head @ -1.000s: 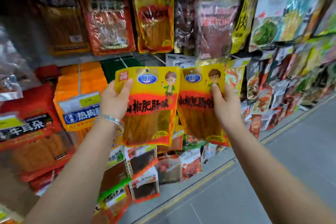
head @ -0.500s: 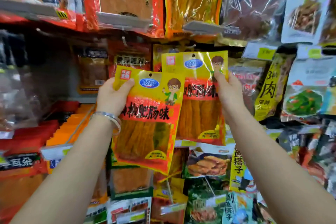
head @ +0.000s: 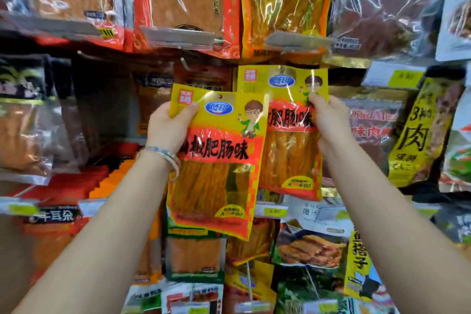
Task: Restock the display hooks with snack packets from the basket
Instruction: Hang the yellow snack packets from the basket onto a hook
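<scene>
I hold two alike yellow-and-red snack packets up before the display wall. My left hand (head: 168,127) pinches the near packet (head: 216,168) at its upper left corner, thumb on the front. My right hand (head: 328,120) grips the far packet (head: 288,115) by its right edge, higher and closer to the wall. The near packet overlaps the far one's left side. A bare metal hook (head: 184,62) sticks out just above and left of the packets. The basket is out of view.
Large bagged snacks hang in a row above, with clear price-tag holders (head: 178,37) in front. Dark meat packets (head: 425,130) hang to the right, red and orange packs (head: 76,186) at the left, more packets below.
My view has tilted up and drawn closer to the wall. Both hands have lifted the packets higher, the right packet now just beneath the upper row of bags.
</scene>
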`<state>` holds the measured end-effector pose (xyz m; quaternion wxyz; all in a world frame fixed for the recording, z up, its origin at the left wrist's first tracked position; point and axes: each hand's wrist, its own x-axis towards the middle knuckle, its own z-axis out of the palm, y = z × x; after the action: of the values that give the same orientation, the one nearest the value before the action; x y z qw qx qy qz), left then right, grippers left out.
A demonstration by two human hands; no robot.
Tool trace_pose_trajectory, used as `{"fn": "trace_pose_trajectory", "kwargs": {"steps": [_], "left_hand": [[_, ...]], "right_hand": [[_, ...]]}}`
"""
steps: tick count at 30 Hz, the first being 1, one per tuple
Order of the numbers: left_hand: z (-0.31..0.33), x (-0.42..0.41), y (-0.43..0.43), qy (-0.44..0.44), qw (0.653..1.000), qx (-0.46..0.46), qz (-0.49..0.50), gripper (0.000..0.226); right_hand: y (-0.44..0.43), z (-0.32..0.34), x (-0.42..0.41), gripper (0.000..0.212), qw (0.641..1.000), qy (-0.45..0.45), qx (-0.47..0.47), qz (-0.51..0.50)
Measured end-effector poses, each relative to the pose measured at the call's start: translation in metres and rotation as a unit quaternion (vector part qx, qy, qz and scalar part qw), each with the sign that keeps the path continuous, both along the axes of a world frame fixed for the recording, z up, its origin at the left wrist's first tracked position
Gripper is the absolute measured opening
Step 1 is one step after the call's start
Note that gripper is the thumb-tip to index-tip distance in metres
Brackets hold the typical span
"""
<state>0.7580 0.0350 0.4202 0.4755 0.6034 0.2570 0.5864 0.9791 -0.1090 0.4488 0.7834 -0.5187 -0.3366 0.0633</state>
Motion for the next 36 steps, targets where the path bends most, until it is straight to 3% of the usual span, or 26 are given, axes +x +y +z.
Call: {"fn": "trace_pose_trajectory", "kwargs": {"steps": [4, 7, 15, 17, 20, 22, 25, 28, 33, 36], "left_hand": [[0.003, 0.002, 0.0, 0.003, 1.0, -0.009, -0.001, 0.01], [0.007, 0.001, 0.001, 0.011, 1.0, -0.011, 0.001, 0.011], [0.012, 0.001, 0.0, 0.028, 0.999, -0.026, -0.002, 0.007], [0.013, 0.004, -0.001, 0.023, 0.999, -0.022, -0.007, 0.007], [0.015, 0.01, -0.003, 0.022, 0.999, -0.015, -0.03, 0.006], [0.018, 0.017, -0.008, 0.011, 0.998, -0.016, -0.063, 0.005], [0.024, 0.03, -0.018, 0.002, 0.991, -0.031, -0.127, 0.009], [0.029, 0.041, -0.026, 0.012, 0.987, -0.025, -0.16, 0.011], [0.041, 0.052, -0.038, -0.01, 0.992, 0.105, -0.072, 0.038], [0.051, 0.057, -0.047, 0.053, 0.972, 0.228, -0.01, 0.052]], "right_hand": [[0.023, 0.005, 0.001, 0.015, 0.999, -0.027, -0.017, -0.043], [0.046, 0.011, 0.005, 0.034, 0.987, -0.063, -0.106, -0.103], [0.065, 0.005, 0.021, 0.049, 0.95, -0.065, -0.301, -0.044], [0.057, -0.002, 0.016, 0.055, 0.951, -0.101, -0.282, -0.081], [0.039, -0.013, -0.002, 0.054, 0.97, -0.142, -0.146, -0.13], [0.028, -0.016, -0.019, 0.049, 0.989, -0.098, -0.094, -0.053], [0.012, -0.013, -0.038, 0.037, 0.991, -0.051, -0.096, 0.081], [0.0, -0.008, -0.041, 0.027, 0.994, -0.041, -0.048, 0.094], [-0.015, 0.001, -0.031, 0.025, 0.992, -0.108, -0.07, 0.007], [-0.017, 0.008, -0.026, 0.016, 0.988, -0.136, -0.068, -0.022]]}}
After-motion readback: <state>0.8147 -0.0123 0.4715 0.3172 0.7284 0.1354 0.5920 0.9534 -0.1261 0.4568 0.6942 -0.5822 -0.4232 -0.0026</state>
